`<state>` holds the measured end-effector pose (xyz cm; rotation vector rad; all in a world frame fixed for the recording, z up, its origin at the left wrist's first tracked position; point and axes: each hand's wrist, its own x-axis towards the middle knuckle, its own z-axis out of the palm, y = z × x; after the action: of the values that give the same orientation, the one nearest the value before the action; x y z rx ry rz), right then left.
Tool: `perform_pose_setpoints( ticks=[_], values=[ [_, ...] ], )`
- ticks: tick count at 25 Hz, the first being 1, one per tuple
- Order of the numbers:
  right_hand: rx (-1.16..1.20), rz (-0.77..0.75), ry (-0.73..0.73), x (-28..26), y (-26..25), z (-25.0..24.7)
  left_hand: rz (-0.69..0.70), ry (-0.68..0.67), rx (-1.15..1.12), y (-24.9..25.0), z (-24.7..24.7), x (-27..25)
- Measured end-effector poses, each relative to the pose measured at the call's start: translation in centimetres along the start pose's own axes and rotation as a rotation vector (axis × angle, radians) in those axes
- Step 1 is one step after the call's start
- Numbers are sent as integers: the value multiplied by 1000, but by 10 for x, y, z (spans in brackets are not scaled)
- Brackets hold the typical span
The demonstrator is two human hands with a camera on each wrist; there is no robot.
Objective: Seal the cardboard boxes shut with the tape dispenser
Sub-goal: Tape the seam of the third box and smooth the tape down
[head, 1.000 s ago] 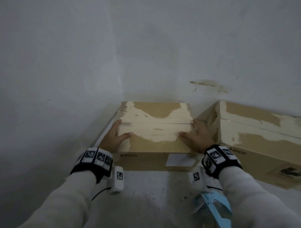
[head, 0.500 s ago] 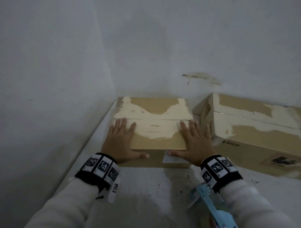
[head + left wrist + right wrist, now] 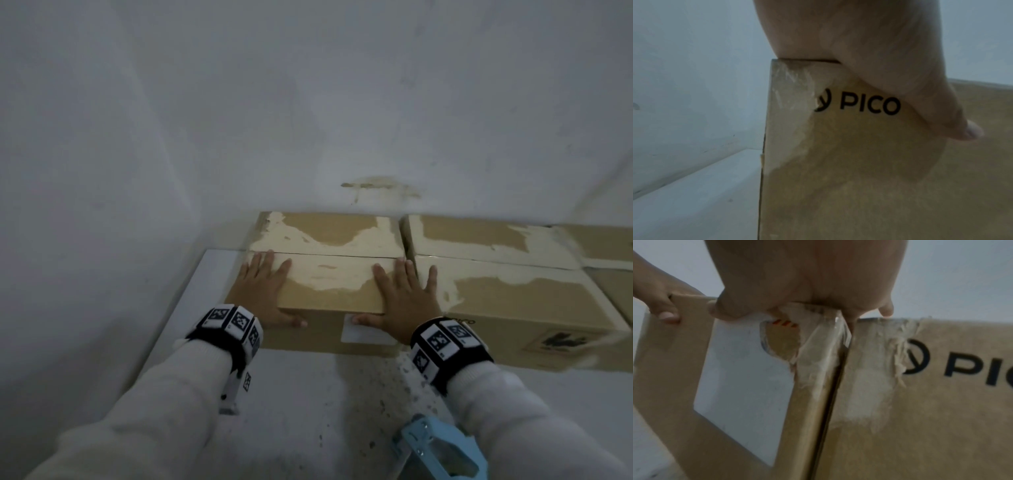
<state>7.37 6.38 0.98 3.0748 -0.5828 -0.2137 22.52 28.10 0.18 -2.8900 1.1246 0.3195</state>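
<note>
Lying nearest on the white bench (image 3: 301, 404), the blue tape dispenser (image 3: 442, 448) sits partly under the right sleeve, touched by neither hand. Farther on, the left hand (image 3: 260, 291) and right hand (image 3: 404, 298) press flat on the near flap of the left cardboard box (image 3: 329, 284), fingers (image 3: 380, 277) straight and spread, thumbs hooked over its front edge, holding nothing. The right hand's outer fingers reach onto the second box (image 3: 507, 294), which touches the first. Beyond stands the grey wall (image 3: 308, 102).
</note>
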Motion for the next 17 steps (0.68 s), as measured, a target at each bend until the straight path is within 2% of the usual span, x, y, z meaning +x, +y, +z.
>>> perform_pose_setpoints(
  ticks=[5, 11, 17],
  values=[
    [47, 2, -10, 18, 7, 1, 6, 25, -8, -2, -4, 22],
    [58, -14, -30, 18, 7, 1, 7, 18, -16, 0, -5, 21],
    [2, -11, -79, 14, 8, -12, -130, -45, 25, 22, -17, 11]
  ],
)
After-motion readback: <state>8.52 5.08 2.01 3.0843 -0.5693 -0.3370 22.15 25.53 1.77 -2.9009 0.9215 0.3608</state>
